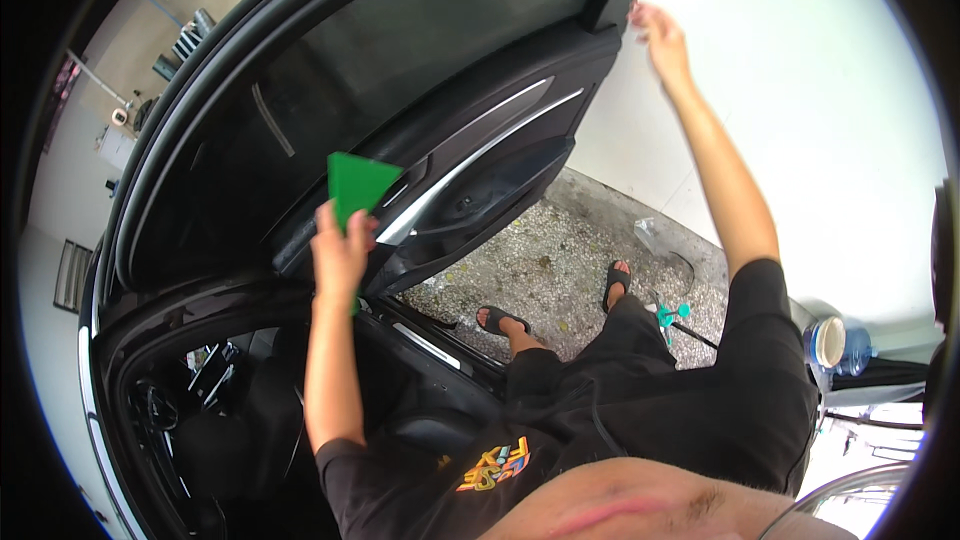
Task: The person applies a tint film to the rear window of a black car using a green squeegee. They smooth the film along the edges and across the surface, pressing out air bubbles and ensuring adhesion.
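Note:
My left hand (pixel 341 247) is closed around the handle of a green triangular scraper (pixel 358 181), whose broad end is over the window glass (pixel 300 97) of a black car door (pixel 480 142). The door stands open, its inner panel facing me. Up at the door's outer edge is my right hand (pixel 654 26), fingers slightly curled; whether they grip the edge cannot be told. A thin pale curved streak shows on the dark glass.
A white wall (pixel 787 90) rises close beyond the door. On the speckled floor (pixel 540 277) lie a clear plastic scrap (pixel 645 232) and a teal-headed tool (pixel 666 313). The car's door sill (pixel 427 345) is before me; a large blue water bottle (pixel 855 352) stands at the right.

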`<state>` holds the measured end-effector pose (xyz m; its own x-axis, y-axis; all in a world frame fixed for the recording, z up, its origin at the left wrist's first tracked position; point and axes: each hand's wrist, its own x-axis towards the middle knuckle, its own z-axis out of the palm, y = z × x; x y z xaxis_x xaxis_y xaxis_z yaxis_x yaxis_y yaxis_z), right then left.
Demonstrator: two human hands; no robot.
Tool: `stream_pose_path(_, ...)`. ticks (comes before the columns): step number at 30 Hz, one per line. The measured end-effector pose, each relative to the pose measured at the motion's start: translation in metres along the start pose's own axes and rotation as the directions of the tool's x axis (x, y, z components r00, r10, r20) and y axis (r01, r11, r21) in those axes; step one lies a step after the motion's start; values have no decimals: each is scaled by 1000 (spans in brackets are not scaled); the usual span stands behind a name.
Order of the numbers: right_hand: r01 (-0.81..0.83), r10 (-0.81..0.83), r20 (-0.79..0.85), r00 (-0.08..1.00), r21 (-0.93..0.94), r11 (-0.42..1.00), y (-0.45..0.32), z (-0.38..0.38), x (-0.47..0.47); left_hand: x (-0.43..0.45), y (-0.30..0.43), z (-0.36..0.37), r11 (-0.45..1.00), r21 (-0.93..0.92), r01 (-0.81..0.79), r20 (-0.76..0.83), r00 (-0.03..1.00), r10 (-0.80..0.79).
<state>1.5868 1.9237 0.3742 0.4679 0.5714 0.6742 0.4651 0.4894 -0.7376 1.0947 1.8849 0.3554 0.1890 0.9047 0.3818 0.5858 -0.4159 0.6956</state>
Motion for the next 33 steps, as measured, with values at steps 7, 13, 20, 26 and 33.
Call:
stream_pose_path(7,-213,279,859,430,-204,956,-69,119,-128,-5,4,-35,990,-140,25,-220,974,-56)
stream_pose_path(13,-728,157,869,469,280,626,-155,258,-222,4,5,9,979,186,-84,137,989,59)
stream_pose_path(20,-861,115,973,201,119,495,-210,363,-256,-16,-78,-118,862,-212,461,392,848,-357)
stream_pose_path(26,-800,271,941,205,1,600,-244,391,-190,32,-123,-135,749,-461,475,146,873,-465)
stream_pose_path(33,-850,391,863,320,79,521,-140,320,-108,120,-33,7,731,-477,489,236,872,-429)
